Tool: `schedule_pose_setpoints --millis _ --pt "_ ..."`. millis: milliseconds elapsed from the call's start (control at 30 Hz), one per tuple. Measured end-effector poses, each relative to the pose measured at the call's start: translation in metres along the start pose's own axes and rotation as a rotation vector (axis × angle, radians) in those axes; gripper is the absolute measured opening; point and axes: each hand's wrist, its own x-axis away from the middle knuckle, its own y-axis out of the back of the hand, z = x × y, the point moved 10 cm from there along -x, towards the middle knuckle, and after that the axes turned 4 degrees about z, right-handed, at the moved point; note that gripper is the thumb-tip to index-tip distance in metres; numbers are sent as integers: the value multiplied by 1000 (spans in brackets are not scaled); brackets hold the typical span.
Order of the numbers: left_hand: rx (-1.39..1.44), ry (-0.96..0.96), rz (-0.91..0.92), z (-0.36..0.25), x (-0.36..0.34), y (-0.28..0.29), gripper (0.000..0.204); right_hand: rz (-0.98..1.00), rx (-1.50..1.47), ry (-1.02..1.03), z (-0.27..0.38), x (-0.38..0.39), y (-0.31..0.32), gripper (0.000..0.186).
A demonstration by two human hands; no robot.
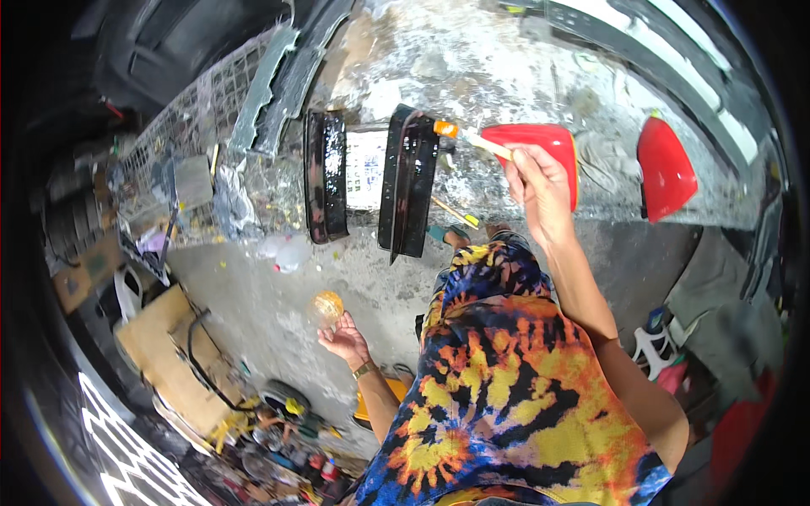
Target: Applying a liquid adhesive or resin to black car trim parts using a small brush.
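My right hand pinches the pale handle of a paintbrush. Its orange end is close to the right edge of a glossy black trim piece; whether they touch I cannot tell. Off the bench, lower left, my left hand holds a clear cup with amber liquid in it. Another long black piece, shiny with reddish-brown patches, lies to the left. Between the two black pieces is a white printed sheet or container. A red glossy panel lies partly behind my right hand.
A second brush with a yellow end lies at the bench's near edge. A red curved panel and a grey cloth are on the right. Grey strips lean at the upper left. Cardboard and clutter lie at the lower left.
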Motion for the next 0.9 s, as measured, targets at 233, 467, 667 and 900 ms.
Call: schedule_pose_setpoints --millis 233,467,667,900 --pt "-28 -16 128 11 1 -1 48 -26 -53 31 -49 11 65 23" --pt "-89 -23 176 12 -21 6 54 91 -155 -15 -106 23 82 25" --pt "-130 -52 213 7 -33 -7 58 75 -194 -26 -120 35 100 27" --pt "-143 -54 275 16 -37 -12 62 63 -209 83 -111 41 124 29"
